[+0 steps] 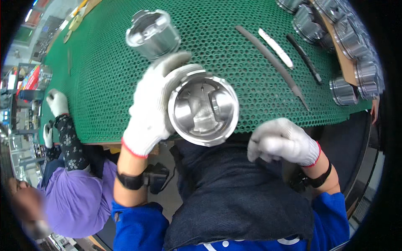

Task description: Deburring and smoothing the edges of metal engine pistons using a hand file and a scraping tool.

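Observation:
My left hand (153,104), in a white knitted glove with a red cuff, grips a shiny metal piston (204,110) by its side. The piston's hollow underside, with its inner pin bosses, faces up. Close to the table's front edge, my right hand (284,142) is gloved the same way, its fingers curled in; whatever may be inside them is hidden. A second piston (153,34) stands on the table just beyond my left hand.
Green perforated matting (209,46) covers the table. Toward the right lie a long grey file (272,58), a white slim-handled tool (276,48) and a black rod-shaped tool (305,58). Several pistons (351,37) stand around a wooden board (341,54). At left, a co-worker in purple (81,201) sits close.

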### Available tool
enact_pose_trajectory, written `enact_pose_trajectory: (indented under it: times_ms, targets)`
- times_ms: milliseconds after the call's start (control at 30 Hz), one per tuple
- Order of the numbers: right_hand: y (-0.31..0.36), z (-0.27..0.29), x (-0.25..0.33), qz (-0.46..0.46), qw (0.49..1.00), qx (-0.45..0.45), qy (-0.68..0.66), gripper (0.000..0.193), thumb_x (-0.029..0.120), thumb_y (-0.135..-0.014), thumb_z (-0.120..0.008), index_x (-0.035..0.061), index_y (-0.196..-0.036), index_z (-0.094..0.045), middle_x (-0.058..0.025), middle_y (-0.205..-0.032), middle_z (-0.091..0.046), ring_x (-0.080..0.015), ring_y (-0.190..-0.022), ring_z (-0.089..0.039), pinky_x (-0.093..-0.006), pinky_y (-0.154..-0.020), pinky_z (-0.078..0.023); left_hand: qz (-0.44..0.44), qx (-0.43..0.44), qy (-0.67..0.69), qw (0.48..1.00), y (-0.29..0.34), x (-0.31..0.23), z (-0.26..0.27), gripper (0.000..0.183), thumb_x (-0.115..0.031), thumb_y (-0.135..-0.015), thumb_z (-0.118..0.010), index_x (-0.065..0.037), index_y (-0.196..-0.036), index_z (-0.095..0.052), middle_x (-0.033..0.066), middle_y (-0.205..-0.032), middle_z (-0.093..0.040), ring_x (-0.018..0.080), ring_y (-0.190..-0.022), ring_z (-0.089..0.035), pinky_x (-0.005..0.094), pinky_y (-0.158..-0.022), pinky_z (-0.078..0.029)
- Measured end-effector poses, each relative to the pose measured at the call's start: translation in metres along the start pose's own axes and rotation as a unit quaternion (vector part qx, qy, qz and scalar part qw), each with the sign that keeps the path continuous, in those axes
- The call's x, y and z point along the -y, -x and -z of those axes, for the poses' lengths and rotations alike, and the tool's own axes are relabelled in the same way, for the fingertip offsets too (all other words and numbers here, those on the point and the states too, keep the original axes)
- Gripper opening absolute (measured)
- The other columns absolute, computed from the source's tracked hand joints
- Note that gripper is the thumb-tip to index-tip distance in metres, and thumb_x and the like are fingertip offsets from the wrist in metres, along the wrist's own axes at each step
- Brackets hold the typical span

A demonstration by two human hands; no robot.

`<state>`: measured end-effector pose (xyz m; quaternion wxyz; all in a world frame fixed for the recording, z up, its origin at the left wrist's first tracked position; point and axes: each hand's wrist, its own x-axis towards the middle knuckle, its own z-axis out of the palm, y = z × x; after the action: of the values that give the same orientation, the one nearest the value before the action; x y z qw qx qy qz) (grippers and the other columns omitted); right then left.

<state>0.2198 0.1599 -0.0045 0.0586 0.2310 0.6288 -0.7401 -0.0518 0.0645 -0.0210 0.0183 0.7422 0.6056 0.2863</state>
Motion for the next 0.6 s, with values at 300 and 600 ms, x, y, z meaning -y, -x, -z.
enact_pose_trajectory:
  times_ms: [300,600]
  targets:
    - [-0.009,0.004,-0.004,0.098,0.969,-0.134,0.182,0.035,0.032,-0.094,-0.054,0.001,-0.091,-0.069,-0.0156,-0.077,-0.066,-0.0256,-0.069,-0.066,-0.0356,-0.064,-0.051,-0.004,0.04,-0.119,0.992,-0.024,-0.081,-0.015,0.044,-0.004,-0.066,-0.069,-0.006,-0.11,-0.063,0.012,-0.113,-0.066,0.0358,-0.111,-0.061,0.0447,-0.094,-0.049]
    - [-0.016,0.01,-0.019,0.266,0.851,-0.255,0.375,0.028,0.031,-0.091,-0.062,0.0075,-0.076,-0.065,-0.0088,-0.063,-0.062,-0.0247,-0.056,-0.065,-0.0348,-0.053,-0.052,0.031,0.129,-0.071,0.989,-0.064,-0.069,-0.016,0.024,-0.008,-0.075,-0.064,-0.003,-0.099,-0.064,0.0174,-0.089,-0.067,0.0386,-0.084,-0.065,0.0427,-0.075,-0.052]
